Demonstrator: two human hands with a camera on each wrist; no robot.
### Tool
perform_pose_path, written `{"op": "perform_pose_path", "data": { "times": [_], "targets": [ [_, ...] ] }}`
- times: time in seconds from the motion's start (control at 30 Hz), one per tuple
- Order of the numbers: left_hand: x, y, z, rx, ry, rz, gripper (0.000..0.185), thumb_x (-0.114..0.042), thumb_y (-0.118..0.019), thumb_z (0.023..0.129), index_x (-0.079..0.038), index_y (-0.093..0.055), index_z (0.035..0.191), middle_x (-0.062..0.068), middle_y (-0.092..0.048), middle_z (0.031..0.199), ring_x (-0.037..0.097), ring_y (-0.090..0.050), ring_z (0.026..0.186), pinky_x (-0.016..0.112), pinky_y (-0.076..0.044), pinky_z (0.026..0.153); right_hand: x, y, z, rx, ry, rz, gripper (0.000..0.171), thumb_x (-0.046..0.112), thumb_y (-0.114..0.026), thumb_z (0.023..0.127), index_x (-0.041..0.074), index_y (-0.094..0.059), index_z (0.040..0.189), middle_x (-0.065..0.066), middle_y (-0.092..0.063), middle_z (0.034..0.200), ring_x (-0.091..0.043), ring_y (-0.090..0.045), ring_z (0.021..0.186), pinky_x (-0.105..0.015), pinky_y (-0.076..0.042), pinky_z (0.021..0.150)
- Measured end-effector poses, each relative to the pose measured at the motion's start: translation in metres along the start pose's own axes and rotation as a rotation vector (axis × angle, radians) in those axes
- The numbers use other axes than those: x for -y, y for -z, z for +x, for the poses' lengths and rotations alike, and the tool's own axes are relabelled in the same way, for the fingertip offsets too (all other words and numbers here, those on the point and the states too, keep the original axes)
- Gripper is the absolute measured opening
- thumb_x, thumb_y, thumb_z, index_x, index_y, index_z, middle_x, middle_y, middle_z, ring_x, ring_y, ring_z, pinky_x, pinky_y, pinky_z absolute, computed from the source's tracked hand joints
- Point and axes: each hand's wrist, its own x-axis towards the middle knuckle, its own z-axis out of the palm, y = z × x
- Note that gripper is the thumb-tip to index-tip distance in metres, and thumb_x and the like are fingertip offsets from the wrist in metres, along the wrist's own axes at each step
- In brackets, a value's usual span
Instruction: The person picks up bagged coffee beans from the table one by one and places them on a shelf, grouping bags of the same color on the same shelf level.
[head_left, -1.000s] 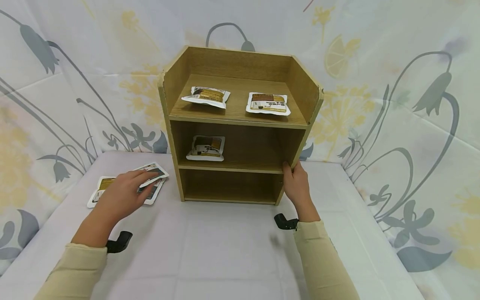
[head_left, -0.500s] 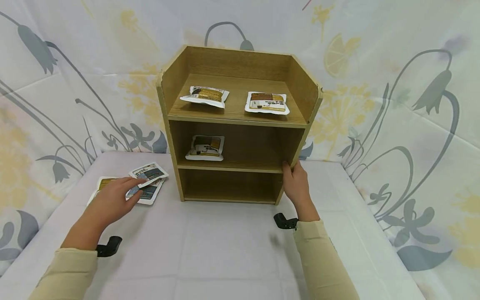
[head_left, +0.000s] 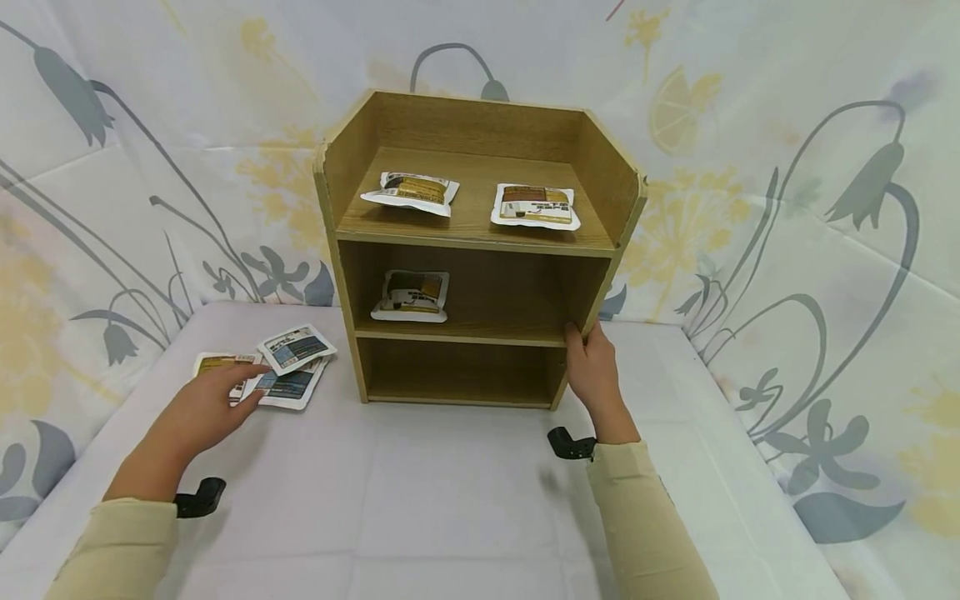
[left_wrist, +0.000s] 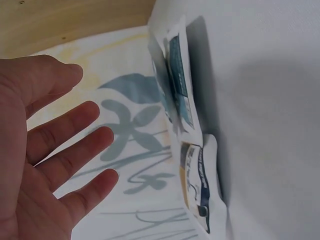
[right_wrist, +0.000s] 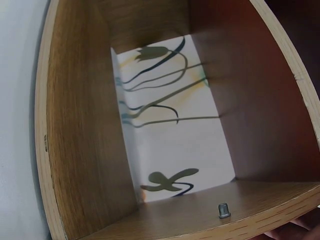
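Leftmost packet (head_left: 222,361) partly behind fingers (head_left: 242,373).

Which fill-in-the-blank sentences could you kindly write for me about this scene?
On its top level, the wooden shelf holds ____ packets.
In the head view, the packet on the middle level lies toward the ____ side.
The person's ____ hand grips the wooden shelf.

Missing words: two; left; right.

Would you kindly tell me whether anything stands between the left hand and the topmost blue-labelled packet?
Nothing visible does: the topmost packet lies uncovered, partly over a lower packet, with the left hand nearby.
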Motion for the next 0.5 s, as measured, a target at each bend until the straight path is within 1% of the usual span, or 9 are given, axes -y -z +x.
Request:
{"op": "perform_pose_path", "data": {
  "times": [0.07,0.2,0.3,0.5],
  "targets": [
    [0.005,-0.002,-0.001,0.020,0.014,0.003,0.038,-0.012,-0.065,0.088,0.001,-0.061,0.123,0.028,-0.063,0.120,0.047,-0.059,0.109,0.060,-0.048,0.089,-0.001,0.000,0.000,0.000,0.001,-0.003,0.053,0.044,-0.032,0.102,0.006,-0.044,0.136,-0.025,-0.056,0.131,-0.040,-0.058,0.117,-0.055,-0.049,0.094],
    [0.013,-0.003,-0.001,0.097,0.066,0.010,0.041,-0.014,-0.065,0.088,0.002,-0.059,0.124,0.031,-0.059,0.124,0.050,-0.057,0.110,0.062,-0.046,0.089,-0.002,0.000,0.000,0.002,0.009,-0.001,0.053,0.044,-0.031,0.102,0.006,-0.044,0.135,-0.024,-0.056,0.131,-0.039,-0.058,0.116,-0.055,-0.049,0.094],
    [0.017,-0.003,-0.002,0.143,0.093,0.015,0.042,-0.014,-0.065,0.087,0.003,-0.059,0.125,0.032,-0.058,0.125,0.051,-0.057,0.108,0.063,-0.047,0.087,-0.002,0.000,0.000,0.002,0.012,0.000,0.052,0.045,-0.031,0.102,0.006,-0.044,0.135,-0.024,-0.056,0.130,-0.040,-0.058,0.114,-0.055,-0.049,0.092],
    [0.019,-0.004,-0.002,0.179,0.125,0.045,0.045,-0.013,-0.067,0.084,0.004,-0.058,0.125,0.032,-0.059,0.123,0.051,-0.058,0.107,0.062,-0.047,0.087,-0.003,-0.001,0.001,-0.001,0.011,0.001,0.054,0.045,-0.031,0.102,0.005,-0.043,0.137,-0.025,-0.055,0.132,-0.040,-0.058,0.114,-0.055,-0.050,0.091]
  ]
}}
